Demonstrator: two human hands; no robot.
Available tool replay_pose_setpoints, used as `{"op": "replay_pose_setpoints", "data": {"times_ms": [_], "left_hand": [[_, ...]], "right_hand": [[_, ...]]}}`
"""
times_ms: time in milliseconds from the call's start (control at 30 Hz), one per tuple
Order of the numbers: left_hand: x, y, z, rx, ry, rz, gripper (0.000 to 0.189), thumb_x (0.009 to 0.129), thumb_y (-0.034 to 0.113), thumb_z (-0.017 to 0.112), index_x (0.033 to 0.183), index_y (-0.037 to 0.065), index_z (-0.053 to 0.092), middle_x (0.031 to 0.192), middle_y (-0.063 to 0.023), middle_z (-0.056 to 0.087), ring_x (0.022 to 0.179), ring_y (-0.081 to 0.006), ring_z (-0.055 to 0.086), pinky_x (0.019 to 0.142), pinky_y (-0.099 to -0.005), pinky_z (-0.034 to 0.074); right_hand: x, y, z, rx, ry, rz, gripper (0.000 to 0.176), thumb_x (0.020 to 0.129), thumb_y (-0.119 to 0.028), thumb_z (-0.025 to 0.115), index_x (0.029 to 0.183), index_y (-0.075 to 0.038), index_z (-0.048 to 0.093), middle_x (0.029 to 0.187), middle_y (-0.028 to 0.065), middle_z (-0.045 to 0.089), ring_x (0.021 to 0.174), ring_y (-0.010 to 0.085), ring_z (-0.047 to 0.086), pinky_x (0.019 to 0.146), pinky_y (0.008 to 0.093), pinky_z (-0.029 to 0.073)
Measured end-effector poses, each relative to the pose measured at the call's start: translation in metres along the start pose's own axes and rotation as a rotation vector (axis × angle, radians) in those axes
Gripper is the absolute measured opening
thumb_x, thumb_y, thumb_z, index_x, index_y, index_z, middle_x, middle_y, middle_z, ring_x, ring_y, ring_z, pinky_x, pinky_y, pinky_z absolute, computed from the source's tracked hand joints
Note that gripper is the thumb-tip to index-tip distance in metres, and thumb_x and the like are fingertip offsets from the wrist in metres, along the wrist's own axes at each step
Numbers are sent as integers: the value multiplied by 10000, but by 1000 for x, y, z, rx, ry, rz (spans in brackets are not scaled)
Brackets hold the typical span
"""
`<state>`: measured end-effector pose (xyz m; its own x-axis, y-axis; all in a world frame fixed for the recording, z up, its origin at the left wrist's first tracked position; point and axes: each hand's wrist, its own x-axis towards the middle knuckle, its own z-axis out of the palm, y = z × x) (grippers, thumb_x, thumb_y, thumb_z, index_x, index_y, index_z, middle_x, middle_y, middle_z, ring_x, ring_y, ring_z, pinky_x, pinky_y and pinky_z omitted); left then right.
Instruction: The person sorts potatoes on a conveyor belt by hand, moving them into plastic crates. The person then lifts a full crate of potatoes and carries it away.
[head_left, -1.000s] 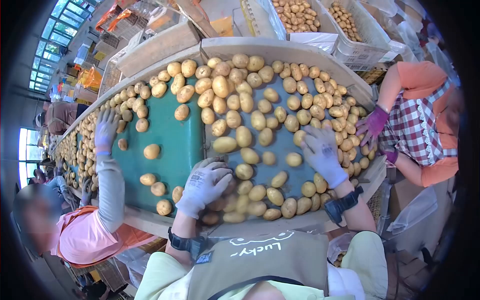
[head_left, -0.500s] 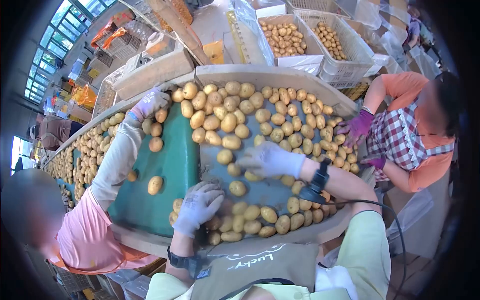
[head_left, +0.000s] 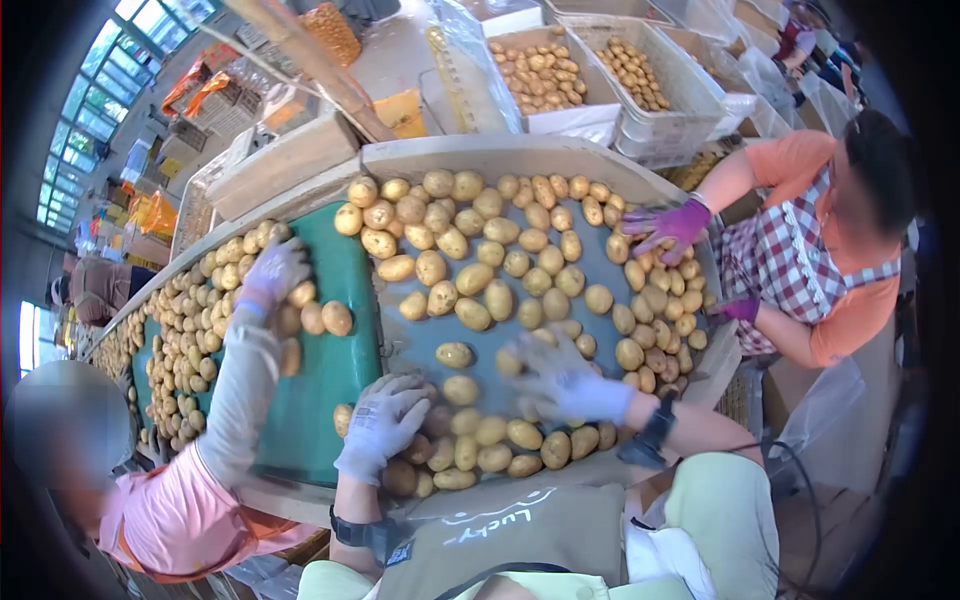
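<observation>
The left hand lies cupped over potatoes at the near edge; I cannot tell whether it grips one. The right hand, spread open and empty, hovers just right of them.

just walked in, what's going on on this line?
Three people are handling potatoes on a conveyor table. The camera wearer's gloved left hand lies curled over potatoes piled at the near edge. The right hand, fingers spread and blurred, is over loose ones mid-table. On the left, a co-worker in pink has a gloved hand on potatoes beside the green belt. On the right, another in orange reaches in with a purple glove. Filled crates stand behind.
</observation>
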<state>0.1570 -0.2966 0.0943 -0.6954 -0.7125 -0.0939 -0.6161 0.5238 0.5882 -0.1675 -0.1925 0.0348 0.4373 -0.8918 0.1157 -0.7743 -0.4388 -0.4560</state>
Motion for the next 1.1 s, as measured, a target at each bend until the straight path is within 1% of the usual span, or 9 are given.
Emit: {"op": "replay_pose_setpoints", "data": {"times_ms": [167,300,400,467,500,567,700,867,1100], "left_hand": [[9,3,-4,-52,-35,-27,217,938,202,690,1071,65,794,1221,-154,728,1195,-356,649,1064,-441,497],[17,8,-6,-30,-72,-24,215,931,185,698,1070,50,793,1220,-166,726,1173,-355,660,1045,-429,514],[17,10,-8,-28,-68,-39,211,925,205,691,1054,76,796,1203,-152,730,1163,-352,661,1038,-434,515],[13,9,-9,-38,-50,-41,224,930,244,669,1053,110,801,1206,-137,731,1171,-353,653,1056,-444,500],[10,9,-11,-35,-41,-49,224,930,244,669,1053,110,801,1206,-137,731,1171,-353,653,1056,-444,500],[6,8,-12,7,-31,-23,252,940,271,656,1070,110,798,1228,-139,725,1183,-353,647,1080,-449,481],[2,20,-26,-10,-49,-12,258,961,231,653,1067,28,771,1221,-180,719,1181,-379,643,1061,-445,490],[-9,21,-30,-36,23,-15,241,946,220,651,1034,29,768,1132,-152,745,1146,-364,658,1057,-452,484],[-12,22,-25,21,-55,-16,273,939,295,644,1029,81,786,1140,-107,752,1165,-338,654,1068,-469,462]], "right_hand": [[-126,-30,-38,-209,-298,649,481,887,-287,689,1359,-204,652,1440,111,556,1270,343,550,1106,623,364],[-136,-57,-17,201,227,547,365,861,-268,718,1214,-177,699,1252,75,660,1207,294,595,1110,606,347],[-68,-79,-44,180,-229,337,269,880,-271,708,1130,-172,719,1247,72,661,1205,289,597,1097,583,366],[-75,-66,-20,-27,-5,300,278,859,-306,731,1099,-167,712,1204,66,655,1173,301,600,1081,588,359],[-61,-54,-19,-130,-316,723,330,831,-341,743,1111,-177,685,1245,75,618,1211,308,555,1082,617,334],[-51,-60,-23,-311,168,447,378,847,-410,727,1131,-164,679,1164,110,611,1132,298,579,962,591,393],[-14,-93,25,53,-10,-204,586,826,-481,754,1345,-241,625,1438,112,552,1423,346,445,1211,678,226],[-38,-56,-21,5,-90,292,657,847,-400,755,1463,-238,596,1463,80,584,1331,332,535,1178,582,313],[-187,-88,-4,-161,360,756,200,964,-220,650,1041,-80,770,957,101,725,1014,348,666,1136,539,401]]}}
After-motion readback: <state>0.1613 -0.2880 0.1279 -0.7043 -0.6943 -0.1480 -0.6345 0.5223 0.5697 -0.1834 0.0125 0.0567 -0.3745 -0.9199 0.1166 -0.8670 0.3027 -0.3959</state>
